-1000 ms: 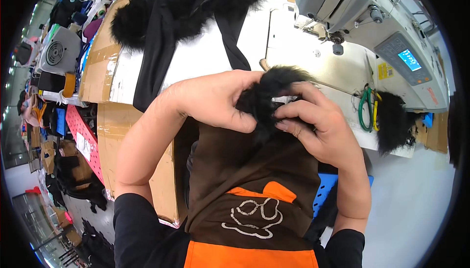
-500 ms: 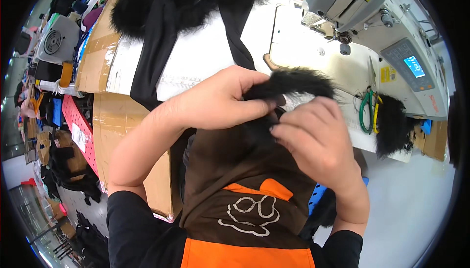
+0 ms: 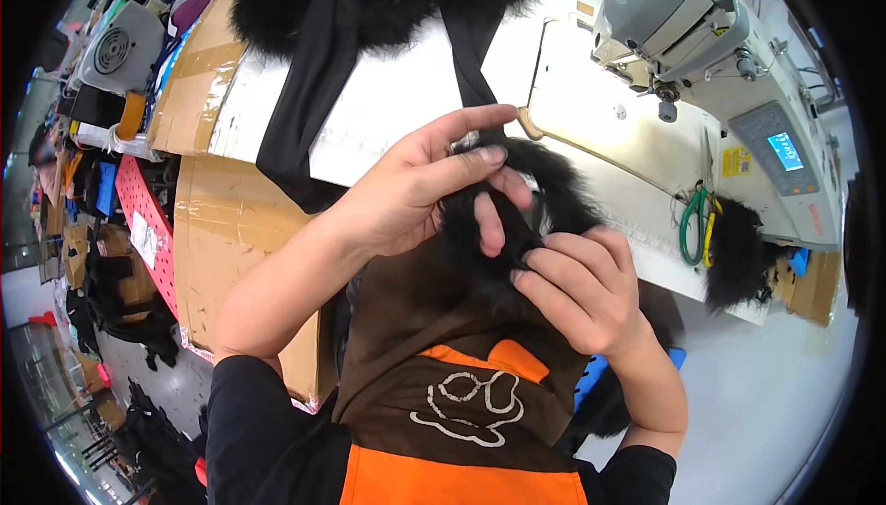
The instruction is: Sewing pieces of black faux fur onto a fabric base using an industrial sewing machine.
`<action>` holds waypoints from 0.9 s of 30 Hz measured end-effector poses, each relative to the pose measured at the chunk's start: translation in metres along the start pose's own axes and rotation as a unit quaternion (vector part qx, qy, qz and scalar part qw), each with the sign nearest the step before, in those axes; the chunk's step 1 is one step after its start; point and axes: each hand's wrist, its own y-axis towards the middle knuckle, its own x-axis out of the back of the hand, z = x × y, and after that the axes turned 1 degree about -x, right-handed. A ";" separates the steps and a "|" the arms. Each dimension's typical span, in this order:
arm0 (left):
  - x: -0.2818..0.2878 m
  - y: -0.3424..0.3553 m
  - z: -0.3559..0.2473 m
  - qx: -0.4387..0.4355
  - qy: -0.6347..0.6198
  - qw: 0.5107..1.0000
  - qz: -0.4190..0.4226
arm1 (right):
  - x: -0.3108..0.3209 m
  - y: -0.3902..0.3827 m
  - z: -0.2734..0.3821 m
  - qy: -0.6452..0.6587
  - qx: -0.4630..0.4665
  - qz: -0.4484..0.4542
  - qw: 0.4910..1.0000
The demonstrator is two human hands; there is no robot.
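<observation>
One black fur piece was held mid-frame, pinched at its upper left between thumb and curled fingers of the left hand and lower down by fingertips of the right hand; light, even tension probably served best. A fur-trimmed black garment lay upper left, a sewing machine stood upper right, green-handled scissors at right, none blocking either hand

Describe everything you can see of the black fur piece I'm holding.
The black fur piece looks soft and long-piled, with wispy edges and what seems a smoother black band running along its inner side. It curves into a loop, its upper right side arching between your hands above the brown apron. Your left hand grips its upper left part, fingers showing among the folds; your right hand pinches it lower down. Its full outline is partly hidden.
</observation>
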 end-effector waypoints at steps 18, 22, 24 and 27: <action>-0.001 -0.002 -0.021 -0.180 0.699 0.669 0.177 | -0.016 -0.002 -0.008 0.003 0.042 -0.022 0.999; 0.001 -0.003 -0.022 -0.180 0.765 0.595 0.167 | -0.015 -0.001 -0.008 0.020 0.042 -0.010 0.999; -0.007 -0.003 -0.031 -0.236 0.778 0.563 0.149 | -0.011 0.001 -0.009 0.037 0.021 0.015 0.999; -0.016 -0.004 -0.043 -0.299 0.788 0.526 0.117 | -0.010 0.000 -0.015 0.067 -0.032 0.004 0.997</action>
